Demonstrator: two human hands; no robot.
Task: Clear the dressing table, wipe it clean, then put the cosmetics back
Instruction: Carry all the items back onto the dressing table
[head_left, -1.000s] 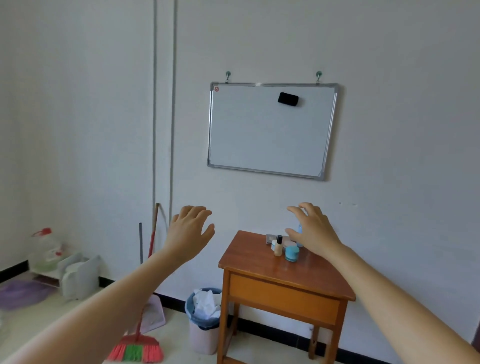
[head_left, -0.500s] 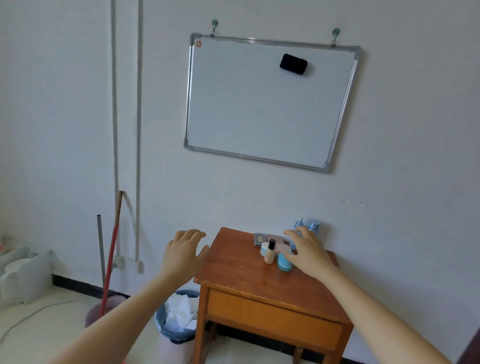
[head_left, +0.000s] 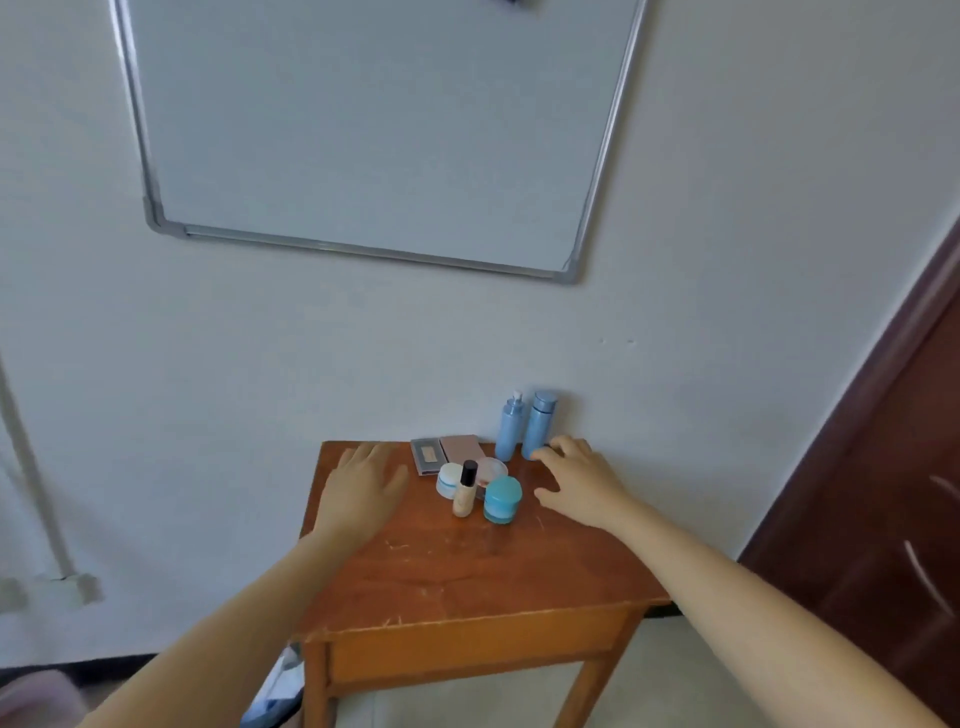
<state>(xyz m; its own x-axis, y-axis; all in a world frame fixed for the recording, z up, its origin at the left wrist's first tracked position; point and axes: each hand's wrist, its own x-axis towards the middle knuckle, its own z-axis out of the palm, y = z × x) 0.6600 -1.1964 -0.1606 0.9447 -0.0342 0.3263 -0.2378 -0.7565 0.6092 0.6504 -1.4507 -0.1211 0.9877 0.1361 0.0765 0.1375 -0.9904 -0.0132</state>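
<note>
While both arms stretch out over the small wooden bench (head_left: 467, 571), neither hand grips anything. The left hand (head_left: 363, 488) lies flat and palm-down over the back-left part of the top, fingers straight and close together; I cannot tell whether it touches the wood. The right hand (head_left: 582, 483) is spread with its fingers loosely bent, the fingertips just beside the base of the capped blue bottle (head_left: 540, 421), which stands upright against the wall next to a blue pump bottle (head_left: 509, 428). Between the two hands sits the rest of the cosmetics in a tight cluster: a grey palette (head_left: 428, 456) and a pink case (head_left: 462, 448) lying flat at the back, a white jar (head_left: 449, 479), a clear round compact (head_left: 491, 469), a small foundation bottle (head_left: 465, 491) with a black cap, and a teal jar (head_left: 502, 499) nearest the front. A whiteboard (head_left: 363, 130) hangs on the wall above, and a dark brown door (head_left: 893, 493) stands to the right.
</note>
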